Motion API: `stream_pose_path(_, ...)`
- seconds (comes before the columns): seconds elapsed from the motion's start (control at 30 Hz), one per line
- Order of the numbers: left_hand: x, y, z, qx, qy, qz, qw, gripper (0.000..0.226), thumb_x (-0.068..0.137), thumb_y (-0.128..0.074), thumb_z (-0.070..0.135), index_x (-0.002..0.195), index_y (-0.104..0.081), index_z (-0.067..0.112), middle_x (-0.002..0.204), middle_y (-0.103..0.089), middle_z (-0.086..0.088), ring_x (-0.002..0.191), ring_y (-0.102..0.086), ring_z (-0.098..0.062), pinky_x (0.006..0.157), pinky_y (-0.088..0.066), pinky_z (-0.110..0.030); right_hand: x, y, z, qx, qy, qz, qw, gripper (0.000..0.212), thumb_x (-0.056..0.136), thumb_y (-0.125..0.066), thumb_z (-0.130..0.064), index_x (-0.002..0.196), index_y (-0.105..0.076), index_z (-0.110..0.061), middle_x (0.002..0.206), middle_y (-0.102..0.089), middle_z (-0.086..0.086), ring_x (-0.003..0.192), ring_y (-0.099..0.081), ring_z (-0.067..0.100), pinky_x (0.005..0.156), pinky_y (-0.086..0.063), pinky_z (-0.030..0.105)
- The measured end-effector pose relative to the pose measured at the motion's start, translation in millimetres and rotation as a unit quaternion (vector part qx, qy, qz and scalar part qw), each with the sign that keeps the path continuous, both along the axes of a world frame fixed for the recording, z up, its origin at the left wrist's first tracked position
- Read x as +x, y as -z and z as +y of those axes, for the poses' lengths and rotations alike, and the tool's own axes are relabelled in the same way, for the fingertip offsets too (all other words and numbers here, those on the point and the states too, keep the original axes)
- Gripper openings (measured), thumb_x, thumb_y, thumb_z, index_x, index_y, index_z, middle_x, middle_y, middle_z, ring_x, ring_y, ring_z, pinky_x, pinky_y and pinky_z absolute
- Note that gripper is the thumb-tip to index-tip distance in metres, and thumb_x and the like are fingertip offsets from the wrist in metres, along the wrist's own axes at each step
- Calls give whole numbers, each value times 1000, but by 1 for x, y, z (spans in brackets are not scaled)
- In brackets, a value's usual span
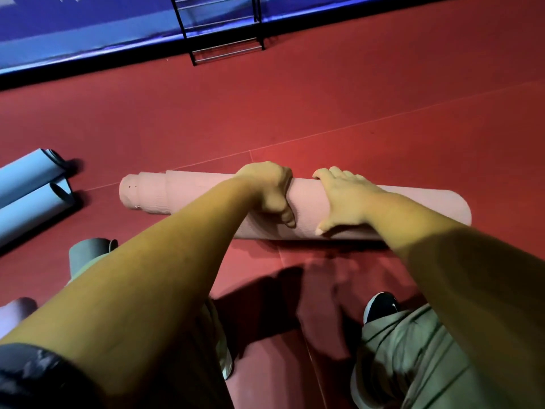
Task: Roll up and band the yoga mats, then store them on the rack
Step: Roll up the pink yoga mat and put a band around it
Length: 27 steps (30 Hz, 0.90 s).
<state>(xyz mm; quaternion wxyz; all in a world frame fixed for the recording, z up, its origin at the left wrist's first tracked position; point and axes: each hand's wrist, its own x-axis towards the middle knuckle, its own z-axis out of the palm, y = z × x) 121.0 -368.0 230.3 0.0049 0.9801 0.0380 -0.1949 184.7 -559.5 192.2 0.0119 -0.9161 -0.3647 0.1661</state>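
While the pink mat (200,193) lies rolled on the red floor (354,98) at your feet, your left grip (265,190) and right grip (345,199) clamp round its middle, likely to stop it springing open | no band visible | rack (224,31) well apart, beyond.

Gym or exercise studio, plainly: red padded flooring (383,98) in seamed panels, blue wall padding (73,33) along the far edge, a black wire rack (227,50) against it, rolled exercise mats on the floor, 1 pink mat (182,187) and 2 blue mats (29,208).
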Motion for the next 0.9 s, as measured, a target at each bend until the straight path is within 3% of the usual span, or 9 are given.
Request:
stream_pose_path(0.1,-2,-1,0,7,2,18,1000,87,41,-88,77,109,-61,30,108,-71,6,103,-66,-26,91,-55,-41,-1,-2,5,10,-5,-7,1000,116,49,-92,-70,143,-38,-29,139,-52,2,126,-55,33,102,-47,48)
stream_pose_path(0.23,-7,4,-7,58,52,0,997,105,56,-82,81,137,-52,23,136,-55,-3,130,-51,-32,107,-41,-53,3,-5,6,19,8,36,999,110,52,-93,-68,143,-42,-30,133,-56,0,121,-59,31,99,-51,46)
stream_pose_path(0.37,-16,9,-12,130,99,-42,986,116,60,-77,86,148,-41,20,144,-46,-6,133,-47,-33,110,-41,-55,7,-8,6,27,16,64,997,104,51,-91,-70,137,-51,-27,128,-64,3,112,-60,31,95,-53,45)
stream_pose_path(0.57,-15,9,-7,91,82,-55,991,107,53,-88,76,137,-49,23,135,-56,-1,126,-54,-30,103,-46,-49,4,-6,9,23,26,94,995,100,53,-90,-71,134,-52,-25,125,-66,4,107,-62,30,94,-54,45)
stream_pose_path(0.7,-8,4,1,36,32,-15,999,88,45,-86,74,117,-60,31,117,-66,4,108,-65,-26,91,-56,-40,1,-5,8,20,13,70,997,128,49,-84,-78,155,-34,-27,149,-50,4,133,-53,32,109,-47,48)
stream_pose_path(0.77,-5,1,4,13,7,12,1000,83,40,-86,73,108,-61,31,105,-69,7,96,-67,-25,84,-60,-39,-1,-3,7,2,-4,34,999,134,48,-86,-79,157,-27,-29,150,-45,3,135,-49,34,109,-44,50)
stream_pose_path(0.9,-3,-3,6,-13,-8,33,999,84,42,-88,73,110,-61,33,99,-69,9,97,-67,-25,85,-60,-40,-2,0,7,-2,-17,5,1000,121,50,-90,-74,147,-34,-30,144,-50,0,128,-53,33,102,-47,49)
